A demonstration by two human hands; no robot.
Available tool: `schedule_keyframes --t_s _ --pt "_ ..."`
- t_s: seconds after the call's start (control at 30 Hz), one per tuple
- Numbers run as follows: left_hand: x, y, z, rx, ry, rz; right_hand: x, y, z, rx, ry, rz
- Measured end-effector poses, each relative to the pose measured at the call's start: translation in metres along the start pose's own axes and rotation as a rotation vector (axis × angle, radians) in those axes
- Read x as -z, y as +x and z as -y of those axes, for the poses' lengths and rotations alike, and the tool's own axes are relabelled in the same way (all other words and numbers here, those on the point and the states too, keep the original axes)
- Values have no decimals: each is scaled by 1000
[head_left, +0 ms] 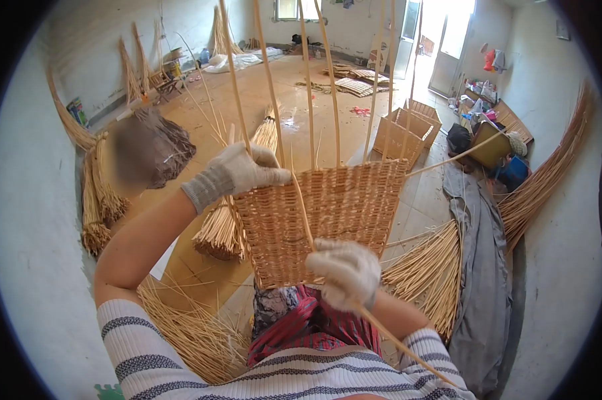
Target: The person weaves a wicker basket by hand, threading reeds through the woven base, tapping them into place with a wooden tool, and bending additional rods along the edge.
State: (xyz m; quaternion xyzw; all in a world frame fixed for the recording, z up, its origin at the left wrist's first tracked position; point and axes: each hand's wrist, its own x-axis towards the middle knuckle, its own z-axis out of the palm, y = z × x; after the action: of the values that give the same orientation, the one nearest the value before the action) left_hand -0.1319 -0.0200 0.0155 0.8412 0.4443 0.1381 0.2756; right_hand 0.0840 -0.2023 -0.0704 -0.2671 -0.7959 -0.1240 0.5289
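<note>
Against the pale walls (24, 200) of this room, long rod bundles (554, 173) lean upright or curve along the corner, presumably to leave the floor (214, 113) free for sitting and working. Nearer, loose rods (187, 327) fan out at our left and a second heap (427, 267) lies at our right beside a grey cloth (477, 267), probably so that either side is within reach.

We have the woven wicker panel (327, 207) in front of us, just above the red patterned cloth (287, 327) on our lap; whether the cloth bears its weight, we cannot tell. Bare stakes (308, 87) rise from its top edge, seemingly left long for more weave.

Our gloved hands are apart, both closed on one wicker strand (301, 203). The left hand (251, 167) pinches it at the panel's upper left corner, likely to steady that edge; the right hand (347, 272) grips it lower, apparently to control its slack.
</note>
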Motion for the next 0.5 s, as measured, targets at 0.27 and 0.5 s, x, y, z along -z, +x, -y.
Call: schedule_keyframes --t_s 0.27,0.5 --pt "-6 -16 -7 -146 83 -179 -59 193 -123 -90 10 -240" --pt "-6 -27 1 -198 -81 -100 -85 222 -130 27 -900 633"
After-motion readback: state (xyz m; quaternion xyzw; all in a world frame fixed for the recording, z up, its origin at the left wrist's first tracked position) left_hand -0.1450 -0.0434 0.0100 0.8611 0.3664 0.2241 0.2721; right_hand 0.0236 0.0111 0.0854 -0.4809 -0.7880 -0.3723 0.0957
